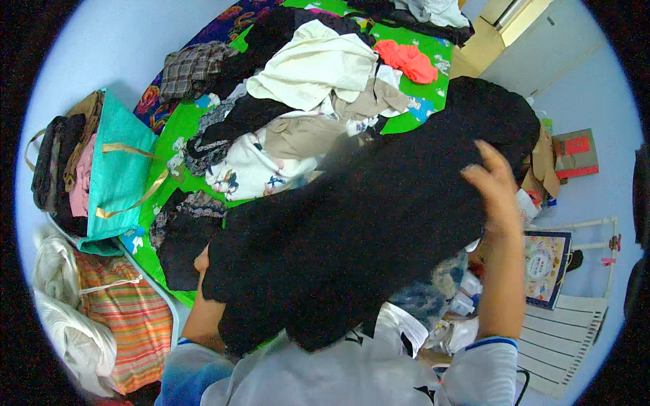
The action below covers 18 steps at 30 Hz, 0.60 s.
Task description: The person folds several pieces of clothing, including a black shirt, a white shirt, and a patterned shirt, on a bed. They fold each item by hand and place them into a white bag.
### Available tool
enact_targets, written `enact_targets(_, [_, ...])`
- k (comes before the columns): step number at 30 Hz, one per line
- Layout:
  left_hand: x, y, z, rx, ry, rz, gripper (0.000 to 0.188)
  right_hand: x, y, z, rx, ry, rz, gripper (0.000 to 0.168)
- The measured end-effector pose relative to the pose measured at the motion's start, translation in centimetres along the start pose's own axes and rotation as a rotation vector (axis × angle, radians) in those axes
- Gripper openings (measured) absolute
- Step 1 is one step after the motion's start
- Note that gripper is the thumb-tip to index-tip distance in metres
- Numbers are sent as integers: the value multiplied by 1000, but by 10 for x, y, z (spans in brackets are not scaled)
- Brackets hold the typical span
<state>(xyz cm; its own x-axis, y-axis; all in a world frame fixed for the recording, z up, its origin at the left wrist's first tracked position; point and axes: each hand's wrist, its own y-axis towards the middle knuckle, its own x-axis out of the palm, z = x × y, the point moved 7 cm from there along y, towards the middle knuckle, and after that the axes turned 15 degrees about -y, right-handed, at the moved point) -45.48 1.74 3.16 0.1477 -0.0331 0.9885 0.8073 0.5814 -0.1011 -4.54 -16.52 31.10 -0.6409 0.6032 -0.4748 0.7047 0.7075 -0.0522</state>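
Note:
A large black cloth garment spreads across the middle, in front of my chest, with one end reaching up to the right. At its left edge is my left hand, mostly hidden by the cloth, so its grip does not show. My right hand lies over the garment's right part, slightly blurred, with thumb and fingers apart. Beyond the garment lie a cream cloth, a beige garment, a white floral-print garment and a coral cloth. A dark lace-trimmed garment lies beside my left hand.
A green patterned sheet lies under the clothes. At left stand a turquoise bag with gold handles, filled with clothes, and a striped cloth bag. A plaid garment lies at the far left. Cardboard and a framed picture are at right.

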Motion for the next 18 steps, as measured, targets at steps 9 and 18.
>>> enact_targets(9, [1,15,-65,-8,99,364,63,87,38,183,145,70,-195,35])
enact_targets(18, [-19,-26,-48,-184,259,809,50,81,31,190,187,158,-180,28])
